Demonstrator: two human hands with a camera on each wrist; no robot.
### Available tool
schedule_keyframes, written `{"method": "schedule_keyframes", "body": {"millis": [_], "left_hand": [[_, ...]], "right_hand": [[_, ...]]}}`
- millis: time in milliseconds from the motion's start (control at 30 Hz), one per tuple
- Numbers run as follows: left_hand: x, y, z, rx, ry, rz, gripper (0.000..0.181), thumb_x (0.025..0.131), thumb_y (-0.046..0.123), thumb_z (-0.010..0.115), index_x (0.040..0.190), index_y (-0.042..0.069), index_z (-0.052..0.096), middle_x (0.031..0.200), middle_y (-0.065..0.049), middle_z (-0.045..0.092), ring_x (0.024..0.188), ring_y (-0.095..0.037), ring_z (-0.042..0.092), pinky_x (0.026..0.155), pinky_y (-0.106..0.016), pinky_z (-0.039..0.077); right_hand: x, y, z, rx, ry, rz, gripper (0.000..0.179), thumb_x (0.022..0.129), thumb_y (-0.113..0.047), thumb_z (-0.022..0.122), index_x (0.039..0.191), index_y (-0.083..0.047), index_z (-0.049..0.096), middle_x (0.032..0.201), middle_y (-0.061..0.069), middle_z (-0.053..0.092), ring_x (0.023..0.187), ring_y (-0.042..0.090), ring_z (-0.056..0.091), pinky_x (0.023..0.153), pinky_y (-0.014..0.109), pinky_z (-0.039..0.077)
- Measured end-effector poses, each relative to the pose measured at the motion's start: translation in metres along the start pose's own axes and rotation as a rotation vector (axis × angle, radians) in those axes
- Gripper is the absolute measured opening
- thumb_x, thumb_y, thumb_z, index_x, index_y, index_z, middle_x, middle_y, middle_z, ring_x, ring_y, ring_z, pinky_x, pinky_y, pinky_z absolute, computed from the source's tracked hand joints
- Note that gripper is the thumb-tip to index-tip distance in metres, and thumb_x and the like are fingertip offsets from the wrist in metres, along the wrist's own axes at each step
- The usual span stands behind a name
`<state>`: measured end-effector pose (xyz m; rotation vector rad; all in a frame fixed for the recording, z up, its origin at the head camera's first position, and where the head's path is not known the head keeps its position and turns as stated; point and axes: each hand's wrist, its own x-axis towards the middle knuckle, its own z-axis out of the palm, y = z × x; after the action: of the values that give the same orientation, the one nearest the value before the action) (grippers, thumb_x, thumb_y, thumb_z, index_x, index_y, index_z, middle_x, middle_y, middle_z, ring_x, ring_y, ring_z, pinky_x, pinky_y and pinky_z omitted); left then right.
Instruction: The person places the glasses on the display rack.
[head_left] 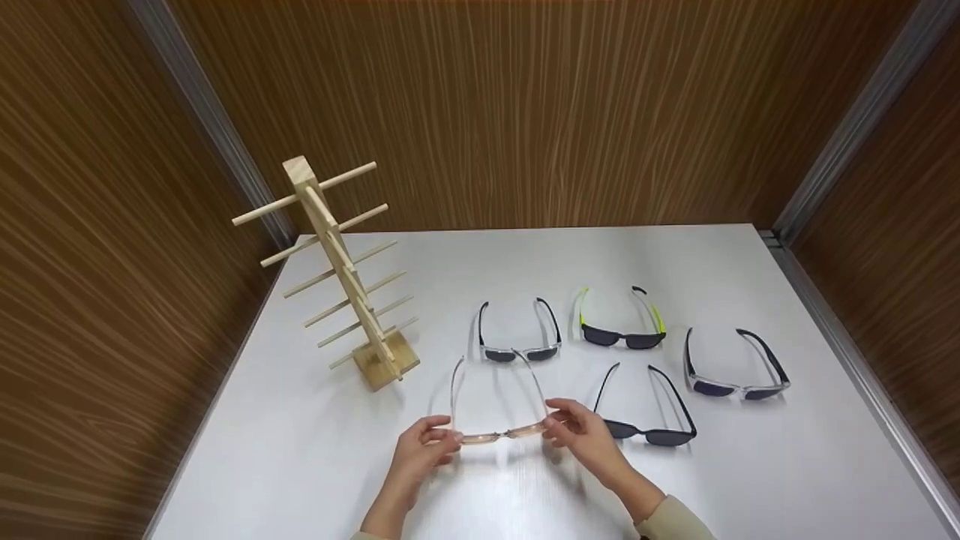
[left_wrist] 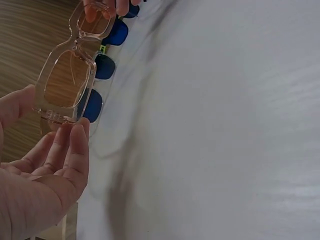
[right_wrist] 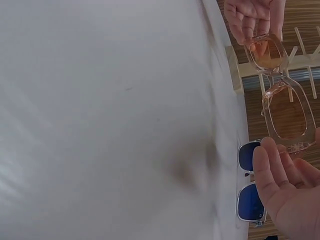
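A pair of sunglasses (head_left: 480, 438) with a clear pinkish frame and orange-tinted lenses is held up between both hands, over the front of the white table. My left hand (head_left: 420, 454) pinches its left end near the hinge, thumb on one side and fingertips on the other. At the opposite hinge, the right hand (head_left: 592, 442) grips the frame the same way. The temples are unfolded and point away from me. In the left wrist view the lenses (left_wrist: 70, 80) face the camera. Black sunglasses (head_left: 667, 437) lie just beyond the right hand, which partly hides them.
At the left, a tilted-looking wooden display rack (head_left: 349, 277) with several pegs stands on a square base (head_left: 386, 360). Sunglasses with clear fronts (head_left: 501, 355) (head_left: 714, 388) and a yellow-green-armed pair (head_left: 622, 339) lie unfolded on the table (head_left: 270, 450). Wood-grain panels (head_left: 525, 112) enclose it.
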<state>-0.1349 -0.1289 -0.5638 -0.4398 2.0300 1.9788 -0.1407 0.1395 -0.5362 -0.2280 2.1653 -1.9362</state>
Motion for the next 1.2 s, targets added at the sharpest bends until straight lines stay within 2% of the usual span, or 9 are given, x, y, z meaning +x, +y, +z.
{"method": "schedule_keyframes", "body": {"millis": [133,300,367,600,733,900,1033,1200], "left_hand": [[-0.004,0.004,-0.002,-0.02,0.016,-0.002,0.052,0.079,0.014,0.074,0.122,-0.002,0.052,0.096,-0.009,0.063,0.081,-0.018,0.065,0.072,-0.035,0.053],[-0.009,0.009,-0.004,-0.036,0.046,0.003,0.052,0.079,0.014,0.074,0.123,-0.002,0.051,0.098,-0.009,0.063,0.081,-0.018,0.065,0.071,-0.035,0.053],[-0.011,0.01,-0.006,-0.042,0.055,0.009,0.053,0.079,0.014,0.074,0.124,-0.001,0.051,0.098,-0.009,0.062,0.081,-0.018,0.064,0.069,-0.034,0.053],[-0.016,0.015,-0.014,-0.106,0.057,0.032,0.058,0.078,0.016,0.076,0.126,0.0,0.049,0.098,-0.008,0.061,0.081,-0.017,0.064,0.061,-0.031,0.053],[-0.018,0.017,-0.018,-0.12,0.072,0.055,0.058,0.077,0.015,0.076,0.126,-0.001,0.049,0.096,-0.007,0.062,0.08,-0.017,0.064,0.057,-0.03,0.052],[-0.02,0.021,-0.02,-0.075,0.087,0.081,0.058,0.08,0.016,0.074,0.128,-0.002,0.046,0.099,-0.008,0.06,0.081,-0.017,0.062,0.057,-0.03,0.052],[-0.023,0.023,-0.022,-0.062,0.112,0.08,0.059,0.081,0.016,0.073,0.129,-0.001,0.045,0.102,-0.01,0.059,0.081,-0.016,0.062,0.057,-0.031,0.052],[-0.028,0.023,-0.028,-0.067,0.18,0.095,0.056,0.08,0.017,0.074,0.128,0.001,0.048,0.103,-0.011,0.058,0.081,-0.017,0.061,0.057,-0.031,0.052]], "right_hand": [[0.005,0.003,0.002,0.029,0.001,0.009,0.04,0.092,-0.007,0.057,0.125,0.013,0.046,0.099,0.02,0.059,0.091,0.04,0.06,0.078,0.05,0.05],[0.016,0.017,0.004,0.06,0.008,-0.008,0.042,0.091,-0.007,0.059,0.125,0.013,0.045,0.099,0.018,0.06,0.087,0.031,0.062,0.075,0.044,0.053],[0.018,0.013,0.006,0.058,0.003,-0.019,0.041,0.092,-0.006,0.058,0.125,0.013,0.045,0.099,0.018,0.06,0.087,0.028,0.062,0.075,0.044,0.053],[0.019,-0.017,0.014,0.05,-0.021,-0.038,0.038,0.092,-0.005,0.057,0.123,0.014,0.047,0.099,0.02,0.059,0.092,0.039,0.059,0.076,0.044,0.052],[0.028,-0.01,0.016,0.072,-0.026,-0.033,0.037,0.092,-0.008,0.058,0.123,0.01,0.049,0.099,0.017,0.06,0.091,0.032,0.061,0.077,0.041,0.053],[0.039,-0.002,0.017,0.091,-0.032,-0.047,0.038,0.092,-0.01,0.058,0.124,0.008,0.049,0.1,0.015,0.06,0.089,0.024,0.062,0.077,0.042,0.053],[0.04,-0.011,0.021,0.1,-0.041,-0.046,0.037,0.092,-0.007,0.058,0.123,0.011,0.049,0.1,0.016,0.06,0.089,0.024,0.062,0.077,0.043,0.052],[0.041,-0.029,0.031,0.112,-0.07,-0.057,0.035,0.092,-0.003,0.056,0.121,0.015,0.048,0.099,0.019,0.059,0.091,0.033,0.06,0.077,0.044,0.052]]}}
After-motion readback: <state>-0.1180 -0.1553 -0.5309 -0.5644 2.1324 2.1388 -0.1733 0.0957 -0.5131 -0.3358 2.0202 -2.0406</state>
